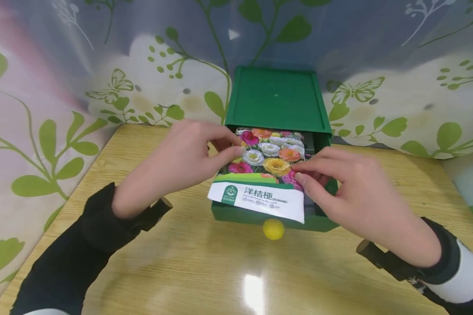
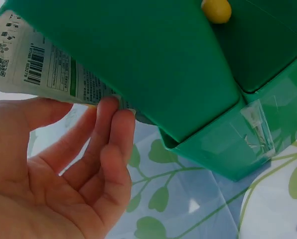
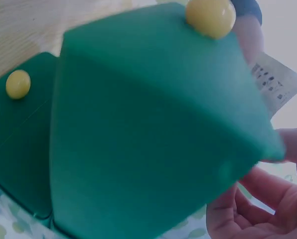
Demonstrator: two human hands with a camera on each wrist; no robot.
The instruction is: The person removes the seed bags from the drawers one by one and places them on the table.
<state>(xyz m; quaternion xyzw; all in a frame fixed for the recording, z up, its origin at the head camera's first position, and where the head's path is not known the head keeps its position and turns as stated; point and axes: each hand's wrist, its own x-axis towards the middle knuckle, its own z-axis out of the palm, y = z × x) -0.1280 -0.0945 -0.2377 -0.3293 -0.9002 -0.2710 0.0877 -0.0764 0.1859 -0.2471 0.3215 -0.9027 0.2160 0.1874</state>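
Observation:
A flower-printed seed packet (image 1: 256, 168) lies slanted in the pulled-out green drawer (image 1: 240, 213), its white lower end sticking out over the drawer's front. With thumb and fingers my left hand (image 1: 189, 151) pinches the packet's left edge. On the other side, my right hand (image 1: 351, 188) pinches its right edge near the drawer's side wall. The left wrist view shows the packet's printed back (image 2: 36, 62) with a barcode, fingertips against it. From the right wrist camera, the drawer (image 3: 153, 134) hides most of the packet and part of the right fingers.
A green cabinet top (image 1: 276, 96) stands behind the drawer, against a leaf-patterned curtain (image 1: 161, 74). The drawer front bears a yellow ball knob (image 1: 273, 229). Below is a second drawer with its own yellow knob (image 3: 18, 84). Everything stands on a wooden table (image 1: 173, 267).

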